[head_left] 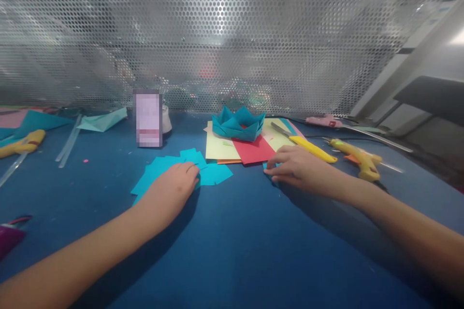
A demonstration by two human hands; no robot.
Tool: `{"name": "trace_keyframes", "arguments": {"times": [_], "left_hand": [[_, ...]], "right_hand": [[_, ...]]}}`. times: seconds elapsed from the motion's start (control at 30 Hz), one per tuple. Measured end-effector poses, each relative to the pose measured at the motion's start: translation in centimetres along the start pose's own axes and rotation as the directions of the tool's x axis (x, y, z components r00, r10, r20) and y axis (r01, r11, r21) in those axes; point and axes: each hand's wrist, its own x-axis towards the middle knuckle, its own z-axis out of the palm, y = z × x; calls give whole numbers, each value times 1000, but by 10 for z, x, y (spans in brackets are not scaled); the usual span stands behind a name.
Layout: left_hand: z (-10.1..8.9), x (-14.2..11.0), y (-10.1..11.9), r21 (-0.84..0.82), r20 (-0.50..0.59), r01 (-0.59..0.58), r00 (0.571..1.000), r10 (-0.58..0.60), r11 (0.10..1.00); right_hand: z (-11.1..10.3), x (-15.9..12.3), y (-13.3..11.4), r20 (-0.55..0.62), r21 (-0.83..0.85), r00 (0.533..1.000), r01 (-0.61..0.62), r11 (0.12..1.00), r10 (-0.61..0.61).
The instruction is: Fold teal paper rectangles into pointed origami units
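My left hand (174, 187) rests, fingers curled, on a spread of several teal paper squares (213, 174) on the blue table (232, 246). My right hand (295, 169) lies fingers-down on a small teal paper piece (267, 166) at the edge of a red sheet (253, 150). Whether either hand pinches the paper is hidden. Behind them a folded teal paper crown (237, 124) sits on a stack of yellow, red and orange sheets.
Yellow-handled scissors (308, 147) and a yellow glue gun (357, 157) lie right of the stack. Another yellow glue gun (23, 144), glue sticks (68, 144) and teal paper (103, 119) are at the left. A perforated metal screen (232, 34) closes the back.
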Motion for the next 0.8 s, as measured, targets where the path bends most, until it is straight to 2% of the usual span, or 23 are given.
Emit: {"name": "trace_keyframes", "arguments": {"times": [0.07,0.2,0.27,0.37,0.43,0.5,0.63,0.8], "left_hand": [[2,1,-2,11,16,4,1000,-4,1000],[0,1,-3,46,54,7,999,-10,999],[-8,-1,-3,74,74,19,997,-25,997],[-28,-6,-6,166,79,113,989,-127,980],[-39,-10,-10,278,147,221,952,-268,935],[-46,-13,-16,305,201,261,923,-329,916],[-49,-13,-22,268,304,285,881,-362,920],[-51,-10,-27,226,358,263,873,-331,938]], "right_hand": [[-1,-1,3,5,41,1000,29,999,-29],[-8,-6,0,91,72,994,46,996,-52],[-12,-8,-4,136,85,990,36,996,-47],[-18,-10,-8,196,103,980,1,995,-22],[-21,-11,-9,233,107,972,-34,994,8],[-25,-13,-9,268,119,963,-54,991,21],[-30,-18,-7,310,174,951,-69,982,12],[-33,-19,-3,332,279,942,-135,951,36]]}}
